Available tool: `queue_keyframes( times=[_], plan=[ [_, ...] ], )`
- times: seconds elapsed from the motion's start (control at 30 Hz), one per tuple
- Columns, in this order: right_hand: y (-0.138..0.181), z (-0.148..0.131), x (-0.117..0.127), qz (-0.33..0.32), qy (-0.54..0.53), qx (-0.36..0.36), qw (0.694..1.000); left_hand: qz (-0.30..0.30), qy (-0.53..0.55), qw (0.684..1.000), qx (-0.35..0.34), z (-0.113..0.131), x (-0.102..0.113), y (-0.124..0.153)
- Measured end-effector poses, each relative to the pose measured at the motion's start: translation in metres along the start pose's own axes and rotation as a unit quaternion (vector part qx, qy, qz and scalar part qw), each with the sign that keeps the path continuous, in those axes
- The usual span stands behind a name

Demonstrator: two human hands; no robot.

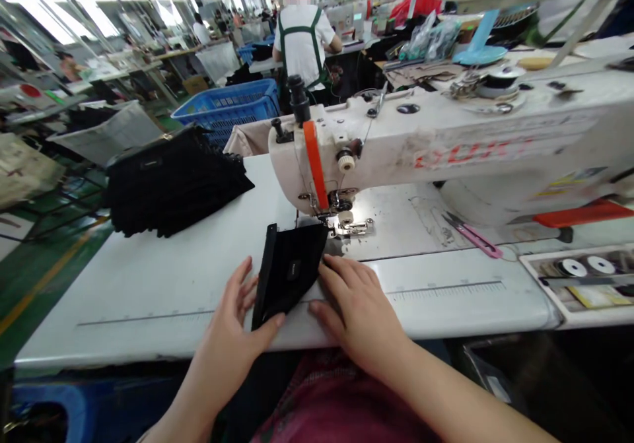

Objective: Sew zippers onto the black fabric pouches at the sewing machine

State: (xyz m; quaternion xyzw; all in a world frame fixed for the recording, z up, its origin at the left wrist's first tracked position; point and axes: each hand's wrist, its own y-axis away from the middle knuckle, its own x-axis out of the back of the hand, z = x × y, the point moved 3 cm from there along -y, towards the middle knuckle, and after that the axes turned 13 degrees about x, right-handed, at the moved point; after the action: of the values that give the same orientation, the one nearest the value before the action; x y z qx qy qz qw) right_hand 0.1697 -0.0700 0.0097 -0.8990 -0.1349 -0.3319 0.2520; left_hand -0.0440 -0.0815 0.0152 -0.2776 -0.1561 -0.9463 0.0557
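Observation:
A black fabric piece (pixel 304 245) with a small dark label and a stiff band along its left side lies on the sewing machine table. Its far right corner reaches the presser foot (pixel 345 222). My left hand (pixel 238 324) grips its near left part, thumb over the near edge and fingers along the band. At the right edge rests my right hand (pixel 354 304), its fingers stretched out and lying flat, fingertips touching the fabric and thumb apart on the table. The white sewing machine (pixel 386 139) stands just beyond, an orange strip on its head.
A stack of black fabric pieces (pixel 173 185) lies on the table's left. Pink thread snips (pixel 475 235) lie under the machine arm. A tray with bobbins (pixel 572 268) is at the right. Behind stand a blue basket (pixel 228 103) and a person in a white shirt (pixel 300 40).

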Motion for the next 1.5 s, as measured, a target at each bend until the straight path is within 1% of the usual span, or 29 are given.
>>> queue_keyframes(
  times=[0.03,0.07,0.13,0.17,0.2,0.27,0.3,0.33,0.37,0.4,0.43,0.47,0.5,0.53,0.6,0.7,0.77,0.8,0.93,1.0,1.07,1.17,1.23,1.33,1.5],
  plan=[
    [-0.007,0.002,-0.003,0.026,-0.064,-0.028,0.997,-0.012,0.046,0.999,0.010,0.000,-0.002,0.000],
    [-0.014,0.005,-0.005,0.050,-0.134,-0.067,0.987,-0.022,0.086,0.996,0.015,0.002,-0.004,0.000],
    [-0.026,0.010,-0.011,0.078,-0.251,-0.143,0.954,-0.040,0.136,0.990,0.013,0.011,-0.007,0.000],
    [-0.031,0.011,-0.012,0.078,-0.289,-0.167,0.939,-0.044,0.138,0.989,0.005,0.015,-0.007,0.000],
    [-0.033,0.010,-0.013,0.073,-0.316,-0.179,0.929,-0.037,0.118,0.992,-0.012,0.020,-0.005,0.000],
    [-0.028,0.004,-0.010,0.059,-0.340,-0.181,0.921,0.002,0.005,0.997,-0.082,0.029,0.002,0.001],
    [-0.020,-0.001,-0.008,0.049,-0.342,-0.181,0.921,0.028,-0.073,0.988,-0.135,0.033,0.006,0.004],
    [-0.010,-0.005,-0.006,0.039,-0.333,-0.180,0.925,0.050,-0.152,0.968,-0.194,0.035,0.008,0.007],
    [0.003,-0.009,-0.005,0.022,-0.301,-0.170,0.938,0.056,-0.223,0.940,-0.252,0.036,0.007,0.011],
    [0.017,-0.013,-0.005,0.009,-0.263,-0.159,0.951,0.046,-0.278,0.910,-0.305,0.036,0.004,0.016],
    [0.030,-0.015,-0.006,0.001,-0.228,-0.150,0.962,0.024,-0.316,0.882,-0.349,0.034,-0.001,0.021],
    [0.043,-0.016,-0.008,-0.008,-0.201,-0.145,0.969,-0.002,-0.342,0.859,-0.381,0.033,-0.008,0.027],
    [0.054,-0.016,-0.011,-0.014,-0.180,-0.143,0.973,-0.023,-0.361,0.842,-0.400,0.031,-0.016,0.031],
    [0.063,-0.015,-0.014,-0.019,-0.163,-0.141,0.976,-0.036,-0.375,0.831,-0.409,0.029,-0.023,0.036],
    [0.074,-0.014,-0.018,-0.025,-0.116,-0.117,0.986,-0.035,-0.393,0.820,-0.414,0.027,-0.036,0.042],
    [0.078,-0.014,-0.013,-0.017,0.016,-0.028,0.999,-0.024,-0.399,0.818,-0.414,0.025,-0.046,0.046],
    [0.077,-0.014,-0.008,-0.010,0.090,0.043,0.995,-0.025,-0.390,0.821,-0.416,0.025,-0.046,0.045],
    [0.077,-0.013,-0.005,-0.006,0.108,0.072,0.991,-0.027,-0.383,0.823,-0.418,0.025,-0.045,0.045],
    [0.074,-0.005,0.001,0.020,0.108,0.149,0.983,-0.017,-0.345,0.835,-0.429,0.027,-0.042,0.048],
    [0.073,-0.001,0.001,0.036,0.101,0.187,0.976,-0.005,-0.326,0.836,-0.441,0.024,-0.043,0.052],
    [0.073,0.002,0.001,0.063,0.096,0.225,0.968,-0.004,-0.312,0.838,-0.448,0.017,-0.045,0.055],
    [0.073,0.003,0.000,0.103,0.091,0.254,0.957,-0.026,-0.305,0.850,-0.428,0.006,-0.051,0.054],
    [0.073,0.004,0.000,0.111,0.091,0.263,0.954,-0.034,-0.297,0.861,-0.411,0.003,-0.054,0.052],
    [0.073,0.004,0.000,0.114,0.096,0.274,0.950,-0.031,-0.268,0.872,-0.408,0.009,-0.056,0.050],
    [0.076,0.006,0.002,0.111,0.091,0.283,0.948,-0.035,-0.262,0.876,-0.403,0.020,-0.059,0.050]
  ],
)
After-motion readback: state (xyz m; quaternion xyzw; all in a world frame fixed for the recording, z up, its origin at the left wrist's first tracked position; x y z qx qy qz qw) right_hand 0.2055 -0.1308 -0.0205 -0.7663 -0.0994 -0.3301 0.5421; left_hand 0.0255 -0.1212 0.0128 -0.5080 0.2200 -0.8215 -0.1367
